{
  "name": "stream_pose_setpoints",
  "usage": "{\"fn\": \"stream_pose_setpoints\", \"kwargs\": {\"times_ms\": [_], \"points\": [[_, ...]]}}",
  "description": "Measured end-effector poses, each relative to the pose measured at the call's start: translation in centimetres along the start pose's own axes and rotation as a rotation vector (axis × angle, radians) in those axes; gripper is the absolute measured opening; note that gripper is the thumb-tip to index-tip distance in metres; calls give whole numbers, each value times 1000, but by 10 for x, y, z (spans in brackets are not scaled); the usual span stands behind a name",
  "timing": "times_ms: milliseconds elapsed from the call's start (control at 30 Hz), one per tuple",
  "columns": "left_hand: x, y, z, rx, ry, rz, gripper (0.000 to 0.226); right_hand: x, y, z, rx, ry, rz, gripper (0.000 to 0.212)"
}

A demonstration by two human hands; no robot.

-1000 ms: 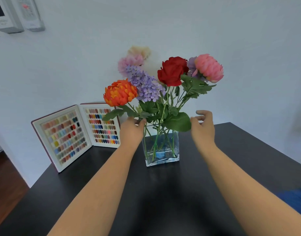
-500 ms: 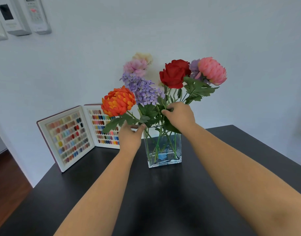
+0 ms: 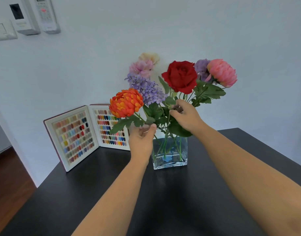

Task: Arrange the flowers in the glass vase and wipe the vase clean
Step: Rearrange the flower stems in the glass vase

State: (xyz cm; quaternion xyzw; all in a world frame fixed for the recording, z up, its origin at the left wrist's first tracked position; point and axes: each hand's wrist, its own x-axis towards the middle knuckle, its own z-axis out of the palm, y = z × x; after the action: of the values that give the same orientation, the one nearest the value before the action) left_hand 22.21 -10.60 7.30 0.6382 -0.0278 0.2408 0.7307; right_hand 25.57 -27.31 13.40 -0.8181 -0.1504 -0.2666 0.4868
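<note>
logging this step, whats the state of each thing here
vase: upright on the table, holds the flowers
orange flower: in the vase, leaning left
red rose: in the vase, upright
swatch book: open, standing
left hand: pinching a stem
right hand: closed on stems

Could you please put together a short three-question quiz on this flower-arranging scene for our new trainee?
1. True or false: the glass vase lies on its side.
2. Which bloom sits lowest? A) red rose B) orange flower C) pink flower
3. What stands open left of the vase?

Key: 1. False, it stands upright. 2. B. 3. A colour swatch book.
</note>
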Motion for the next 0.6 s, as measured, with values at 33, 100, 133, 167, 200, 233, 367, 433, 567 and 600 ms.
{"fn": "stream_pose_setpoints", "kwargs": {"times_ms": [33, 100, 133, 167, 200, 233, 367, 433, 567, 600], "points": [[-1, 2, 2, 4, -17, 33, 31, 0, 0, 1, -13, -33, -21, 10], [4, 7, 5, 12, -71, 80, 18, 1, -3, 2, -25, -100, -62, 13], [8, 9, 5, 38, -105, 95, 20, 3, -6, 3, -33, -132, -81, 16], [12, 10, 4, 82, -141, 102, 21, 5, -9, 4, -47, -165, -98, 18], [14, 10, 5, 129, -178, 108, 23, 8, -11, 4, -68, -200, -114, 19], [14, 10, 5, 174, -205, 112, 24, 11, -14, 4, -87, -241, -122, 20], [16, 5, 8, 316, -179, 196, 27, 19, -24, 7, -66, -318, -89, 20], [20, 6, 10, 404, -130, 240, 26, 21, -25, 9, -44, -280, -73, 20], [25, 8, 19, 513, -83, 292, 28, 19, -24, 13, -7, -221, -54, 19], [26, 8, 22, 527, -73, 294, 28, 18, -24, 13, 3, -197, -57, 20]]}}
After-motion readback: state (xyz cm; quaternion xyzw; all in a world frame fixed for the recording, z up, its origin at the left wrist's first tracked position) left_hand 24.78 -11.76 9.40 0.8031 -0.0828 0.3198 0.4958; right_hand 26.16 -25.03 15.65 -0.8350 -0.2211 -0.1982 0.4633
